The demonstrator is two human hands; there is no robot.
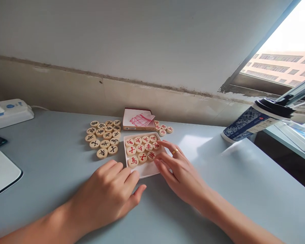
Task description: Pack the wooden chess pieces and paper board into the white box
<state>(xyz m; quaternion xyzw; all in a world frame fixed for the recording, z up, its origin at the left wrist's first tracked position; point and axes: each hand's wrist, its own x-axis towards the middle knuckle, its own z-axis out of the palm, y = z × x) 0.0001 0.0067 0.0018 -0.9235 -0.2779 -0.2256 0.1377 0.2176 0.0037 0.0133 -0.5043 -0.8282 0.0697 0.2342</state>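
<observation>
Discs (142, 157), eleven red-lettered in tray (150, 168) (sixteen black-lettered outside), two hands (114, 189)

Single View From the Head

The only camera is worn on the head and looks forward and down. It faces across the table (56, 169) toward the wall (117, 40), and it is quite near: the left hand (112, 191) and the right hand (178, 169) appear large below the middle of view.

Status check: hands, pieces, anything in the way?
Right hand at right edge of shallow white box, by round pale red-marked pieces inside. Left hand curled, hiding box's near-left corner. Round pale black-marked pieces left of box.
</observation>
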